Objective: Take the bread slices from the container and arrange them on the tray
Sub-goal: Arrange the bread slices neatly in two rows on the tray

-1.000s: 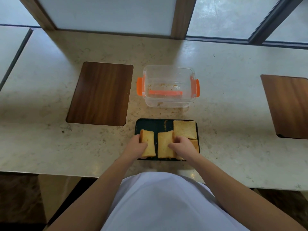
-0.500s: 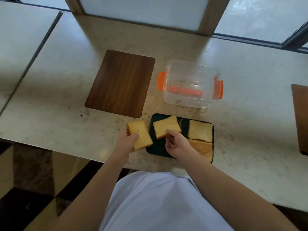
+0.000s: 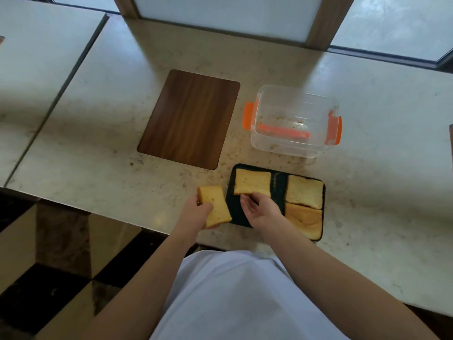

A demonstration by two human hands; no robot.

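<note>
A dark rectangular tray (image 3: 279,185) lies near the counter's front edge. Three bread slices rest on it: one at the far left (image 3: 252,181), one at the far right (image 3: 304,191) and one at the near right (image 3: 304,220). My left hand (image 3: 196,214) grips a fourth bread slice (image 3: 217,204) just left of the tray, above the counter. My right hand (image 3: 263,212) hovers over the tray's near left part, fingers apart, its fingertips at the near edge of the far left slice. Behind the tray stands the clear container (image 3: 294,121) with orange clips, holding only crumbs.
A dark wooden board (image 3: 188,119) is set into the stone counter left of the container. The edge of another board (image 3: 451,143) shows at far right. The counter's front edge runs just below my hands, with patterned floor beyond it.
My left hand lifted its slice off the tray to the left. My right hand moved the middle slice to the tray's far left corner and let go of it. The camera turned left.
</note>
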